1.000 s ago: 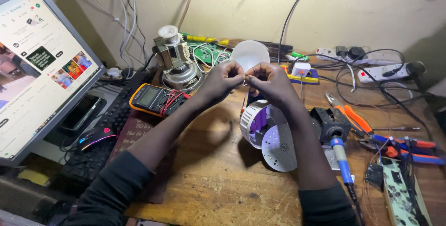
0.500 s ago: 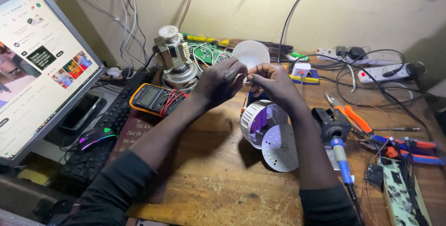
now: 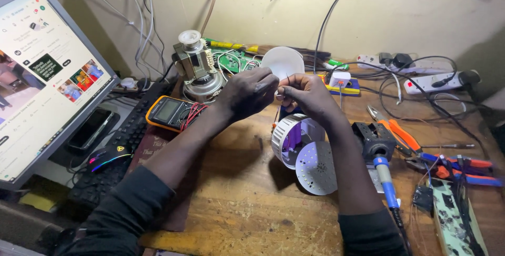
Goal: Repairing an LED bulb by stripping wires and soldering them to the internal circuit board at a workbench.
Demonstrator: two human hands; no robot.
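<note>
My left hand (image 3: 251, 92) and my right hand (image 3: 304, 93) meet above the wooden bench, fingertips pinched together on a thin wire (image 3: 279, 102) that runs down toward an opened white lamp housing (image 3: 291, 136). The housing lies on its side with purple parts inside. A round white LED disc (image 3: 316, 167) leans against it in front. Behind my hands stands a white dome cover (image 3: 283, 61).
A monitor (image 3: 42, 77), keyboard (image 3: 123, 135), lit mouse (image 3: 108, 156) and phone (image 3: 90, 128) sit at left. A yellow multimeter (image 3: 171, 113) and a motor (image 3: 195, 66) are left of my hands. A blue-handled soldering iron (image 3: 385, 179), pliers (image 3: 400, 132) and a power strip (image 3: 436, 81) lie at right.
My hands stay pinched on the wire above the housing, with only small finger shifts. Nothing else on the bench has moved.
</note>
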